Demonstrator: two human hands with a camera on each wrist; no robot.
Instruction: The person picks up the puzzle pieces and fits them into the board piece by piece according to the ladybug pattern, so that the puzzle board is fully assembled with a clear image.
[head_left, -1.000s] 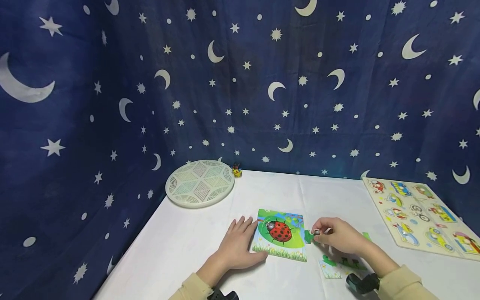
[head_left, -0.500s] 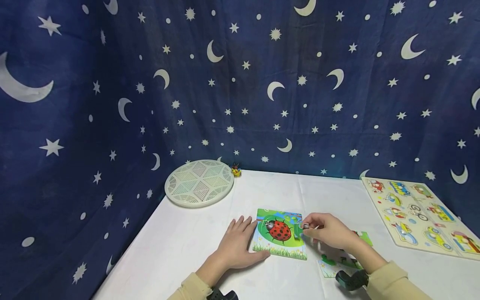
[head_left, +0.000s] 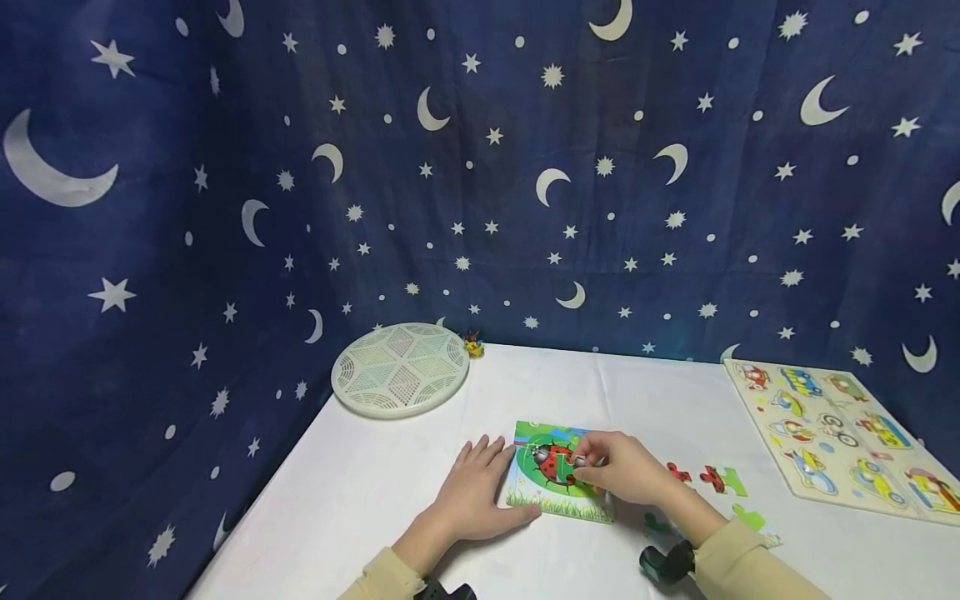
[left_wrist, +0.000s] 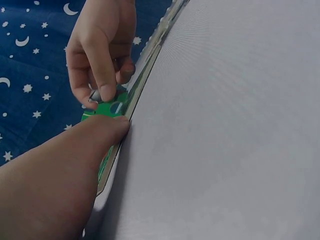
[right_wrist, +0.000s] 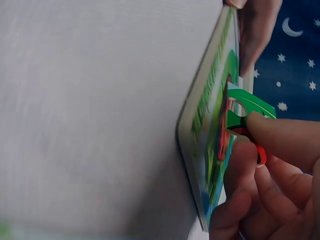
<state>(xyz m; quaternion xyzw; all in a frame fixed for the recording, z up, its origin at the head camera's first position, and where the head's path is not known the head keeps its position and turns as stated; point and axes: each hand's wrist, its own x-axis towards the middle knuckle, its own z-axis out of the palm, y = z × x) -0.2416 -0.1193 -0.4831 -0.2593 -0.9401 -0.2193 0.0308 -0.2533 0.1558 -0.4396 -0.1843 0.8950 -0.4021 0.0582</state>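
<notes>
A square ladybug puzzle board (head_left: 558, 506) lies on the white table in the head view. My left hand (head_left: 474, 493) rests flat beside it, fingers at its left edge and thumb along its front edge. Over the board's right half, my right hand (head_left: 626, 469) pinches a green puzzle piece (right_wrist: 252, 104) with a bit of red and black on it. In the right wrist view the piece is tilted close over the ladybug picture, between thumb and fingertips. The right hand hides the board's upper right corner. In the left wrist view the board (left_wrist: 104, 172) appears edge-on behind the left thumb.
Several loose puzzle pieces lie right of the board, among them a red and green piece (head_left: 723, 479) and a light green one (head_left: 748, 517). A wooden vehicle puzzle (head_left: 832, 450) lies at far right. A round lattice tray (head_left: 390, 406) and small yellow toy (head_left: 473, 345) stand at back left.
My right hand has carried the green piece leftward, from beside the board's right edge to over the ladybug. More loose pieces show behind it at right. The left hand has stayed in place.
</notes>
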